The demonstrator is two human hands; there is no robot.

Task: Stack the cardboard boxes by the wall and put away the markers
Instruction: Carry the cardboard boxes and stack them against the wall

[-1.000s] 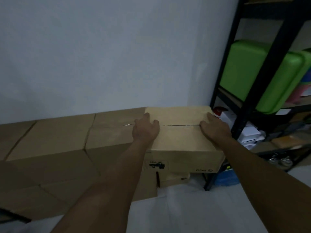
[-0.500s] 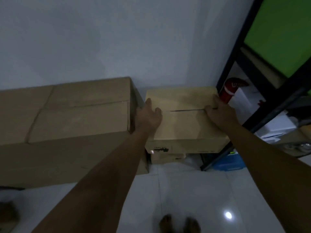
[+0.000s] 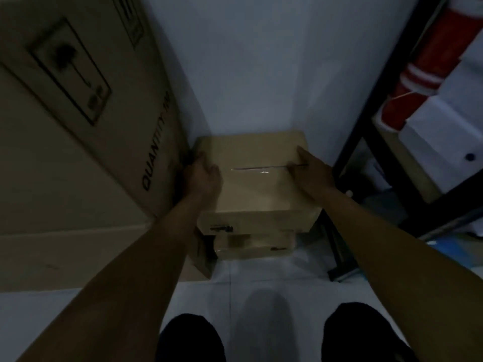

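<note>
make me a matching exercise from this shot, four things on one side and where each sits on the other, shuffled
Things:
1. small cardboard box
2. large cardboard box
3. red cylinder
4. left hand

Places:
A. on the black shelf rack at the right
B. at the left, printed QUANTITY on its side
C. on the small box's left edge
D. against the wall, on top of another small box, between the large box and the rack

Pairs: 1-D, 2-B, 3-A, 4-C
</note>
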